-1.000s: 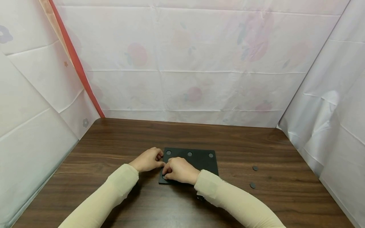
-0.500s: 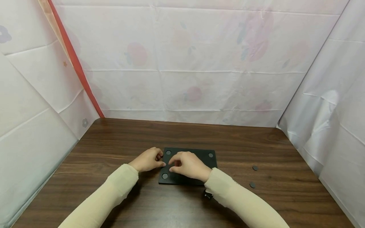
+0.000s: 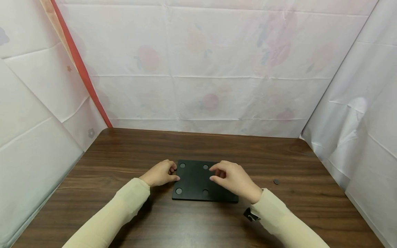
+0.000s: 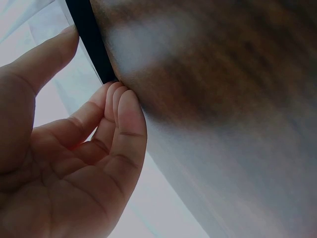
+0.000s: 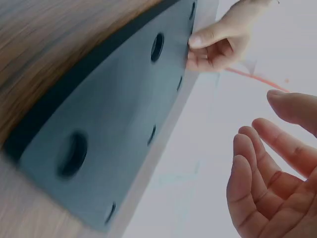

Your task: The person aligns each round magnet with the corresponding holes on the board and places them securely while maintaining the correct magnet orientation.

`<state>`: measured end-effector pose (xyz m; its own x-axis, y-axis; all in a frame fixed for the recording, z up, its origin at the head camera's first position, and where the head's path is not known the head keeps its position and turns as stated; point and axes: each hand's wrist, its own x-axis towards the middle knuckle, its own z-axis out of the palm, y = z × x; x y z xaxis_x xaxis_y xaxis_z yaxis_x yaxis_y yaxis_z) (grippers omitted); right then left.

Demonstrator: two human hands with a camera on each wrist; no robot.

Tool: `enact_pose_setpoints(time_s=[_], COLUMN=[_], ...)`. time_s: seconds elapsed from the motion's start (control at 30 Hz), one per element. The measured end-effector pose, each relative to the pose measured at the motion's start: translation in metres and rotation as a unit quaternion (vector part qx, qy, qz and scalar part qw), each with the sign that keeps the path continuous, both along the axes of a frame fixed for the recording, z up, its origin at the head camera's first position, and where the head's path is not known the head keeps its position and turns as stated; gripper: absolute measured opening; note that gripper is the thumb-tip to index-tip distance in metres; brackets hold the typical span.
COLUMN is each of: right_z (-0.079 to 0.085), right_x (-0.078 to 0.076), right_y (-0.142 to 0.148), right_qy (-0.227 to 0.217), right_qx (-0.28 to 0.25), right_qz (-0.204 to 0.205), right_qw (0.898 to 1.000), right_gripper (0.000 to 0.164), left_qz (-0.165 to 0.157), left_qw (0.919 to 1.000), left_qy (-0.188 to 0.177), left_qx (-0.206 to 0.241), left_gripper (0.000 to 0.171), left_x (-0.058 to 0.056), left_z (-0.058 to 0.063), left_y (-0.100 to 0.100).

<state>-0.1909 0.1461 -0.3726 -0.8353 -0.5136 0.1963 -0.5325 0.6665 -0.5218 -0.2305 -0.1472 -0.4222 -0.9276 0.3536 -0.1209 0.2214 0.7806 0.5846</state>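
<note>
A flat black board [image 3: 192, 181] with round recesses lies on the table; grey discs show in several of them, such as the front left disc [image 3: 178, 190]. At the board's left edge rests my left hand [image 3: 159, 173], thumb and bent fingertips against its side, as the left wrist view shows close up. My right hand [image 3: 234, 179] hovers over the board's right end, thumb and fingers apart with nothing between them, and hides the back right recess. In the right wrist view the front recesses [image 5: 73, 153] look dark. A loose grey disc [image 3: 276, 181] lies to the right.
The brown wooden table [image 3: 139, 144] carries the board and disc. White patterned cloth [image 3: 198, 86] hangs behind and at both sides. A small black device [image 3: 251, 214] sits under the right wrist. The right sleeve [image 3: 285, 217] crosses the table's right front.
My right hand has lifted from the front left recess and moved right across the board. Its sleeve now covers the nearer loose disc. The left hand stays at the board's edge.
</note>
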Motion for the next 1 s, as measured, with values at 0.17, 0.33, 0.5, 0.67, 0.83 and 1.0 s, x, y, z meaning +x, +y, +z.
enact_pose_setpoints(time_s=[0.17,0.33,0.5,0.67,0.83,1.0], right_z=[0.001,-0.001,-0.005,-0.011,-0.017,-0.023], right_x=[0.008,0.013,0.014,0.017,0.022,0.024], right_y=[0.024,0.049,0.074,0.098,0.121,0.141], right_qy=[0.021,0.033,0.054,0.055,0.047,0.039], right_qx=[0.002,-0.001,-0.004,0.015,0.029,0.025], right_qz=[-0.034,-0.066,-0.091,-0.126,-0.160,-0.178], right_qw=[0.999,0.997,0.994,0.990,0.986,0.983], right_gripper=[0.025,0.025,0.025,0.027,0.028,0.029], left_qz=[0.002,0.003,0.003,0.003,0.003,0.003], left_qw=[1.0000,1.0000,1.0000,1.0000,1.0000,1.0000], left_qy=[0.001,0.003,0.005,0.005,0.005,0.007], left_qx=[-0.002,-0.002,-0.002,-0.002,0.000,-0.001], left_gripper=[0.040,0.040,0.039,0.039,0.039,0.040], left_x=[0.001,0.002,0.002,0.002,0.002,0.002], left_z=[0.000,0.001,0.001,0.001,0.002,0.001], left_y=[0.000,0.000,0.001,0.001,0.001,0.001])
